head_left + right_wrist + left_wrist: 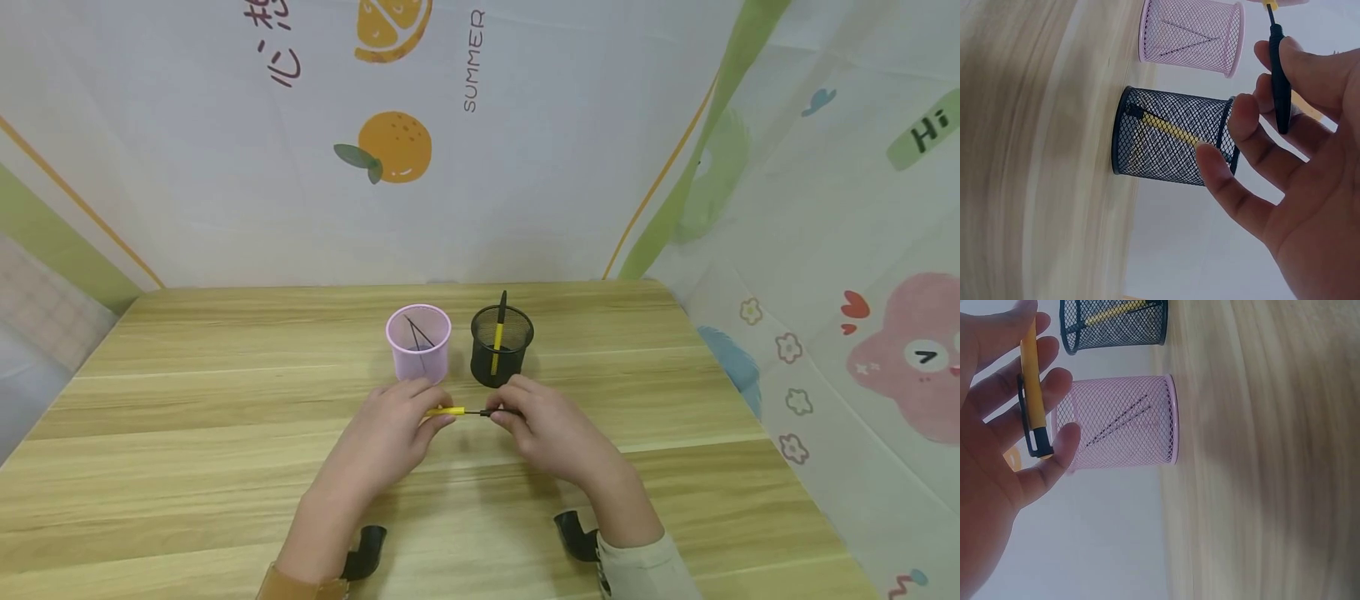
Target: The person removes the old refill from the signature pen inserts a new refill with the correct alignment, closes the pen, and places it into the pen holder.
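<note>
My left hand (401, 425) pinches the yellow barrel (1033, 387) of a pen, whose black clip lies along its side toward the palm. The black tip section (1280, 81) of the pen is held between the thumb and fingers of my right hand (543, 429). A thin dark refill (474, 412) shows in the gap between the two pen parts, level between the hands. Just beyond the left hand stands a lilac mesh cup (420, 361) with two thin dark sticks (420, 333) inside. A black mesh cup (486, 367) beyond the right hand holds a yellow and black pen (498, 337).
The wooden table (225, 417) reaches back to a white printed cloth (540, 167) hanging behind it. Another printed cloth hangs along the right side. Black curved pieces (366, 552) show beside both forearms near the front.
</note>
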Motion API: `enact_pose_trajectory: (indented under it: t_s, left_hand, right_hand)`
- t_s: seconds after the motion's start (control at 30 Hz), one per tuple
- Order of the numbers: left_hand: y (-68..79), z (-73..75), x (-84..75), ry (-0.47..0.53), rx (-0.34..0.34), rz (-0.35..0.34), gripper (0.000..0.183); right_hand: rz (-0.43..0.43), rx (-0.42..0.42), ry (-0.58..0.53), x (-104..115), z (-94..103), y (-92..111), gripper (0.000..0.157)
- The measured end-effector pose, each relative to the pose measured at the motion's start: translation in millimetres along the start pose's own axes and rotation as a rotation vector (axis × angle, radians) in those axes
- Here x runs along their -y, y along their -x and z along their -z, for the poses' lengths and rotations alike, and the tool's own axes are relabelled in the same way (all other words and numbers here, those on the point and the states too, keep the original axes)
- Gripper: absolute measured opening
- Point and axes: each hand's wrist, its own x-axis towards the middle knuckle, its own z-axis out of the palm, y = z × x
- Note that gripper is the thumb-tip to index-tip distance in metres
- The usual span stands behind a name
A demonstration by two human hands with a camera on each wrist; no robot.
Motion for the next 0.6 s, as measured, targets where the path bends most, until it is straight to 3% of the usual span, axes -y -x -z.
enact_pose_trajectory:
  t_s: [0.6]
  left_hand:
    - [3.3, 7.8, 8.2, 0.012, 0.004, 0.020, 0.013]
  right_hand:
    - [-0.046, -0.001, -0.022, -2.6, 4.7, 1.5, 0.010]
